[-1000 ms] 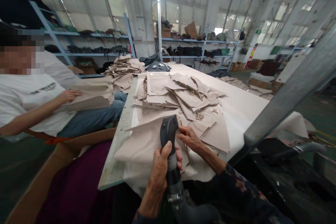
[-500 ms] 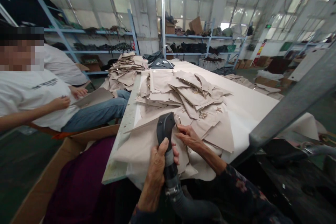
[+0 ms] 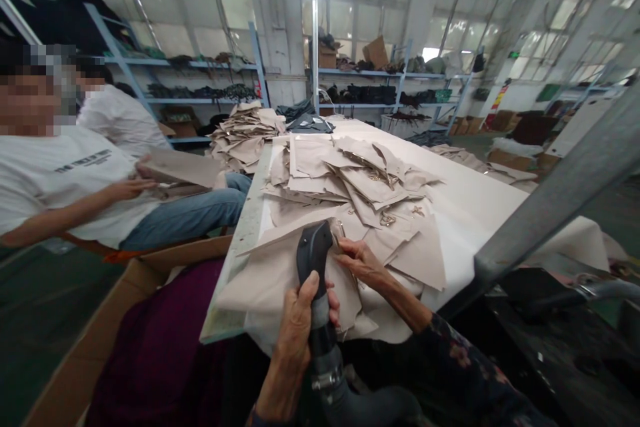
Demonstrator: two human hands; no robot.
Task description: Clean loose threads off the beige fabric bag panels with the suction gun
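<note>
My left hand point(image 3: 298, 312) is wrapped around the grip of a black handheld thread trimmer point(image 3: 314, 250), its thumb lying along the back. From the trimmer a thick dark hose point(image 3: 350, 400) curves down toward my lap. My right hand point(image 3: 364, 265) is closed, thumb and fingers pinching the edge of a beige fabric piece point(image 3: 346, 290) just right of the trimmer's head. The trimmer head is against or very close to that edge; actual contact is hidden. Beyond both hands lies a loose pile of beige fabric pieces point(image 3: 315, 160), some with gold-coloured metal bits point(image 3: 386, 219).
A pale table point(image 3: 450, 167) carries the pile. At right a grey metal post point(image 3: 560, 193) slants across. A cardboard box point(image 3: 90, 327) with purple cloth point(image 3: 155, 333) stands at lower left. A seated co-worker point(image 3: 100, 180) holds beige fabric. Another beige stack point(image 3: 245, 137) lies behind.
The trimmer and my left hand have shifted very slightly left and down. My right hand keeps its pinch. The co-worker at left has raised a beige piece with both hands.
</note>
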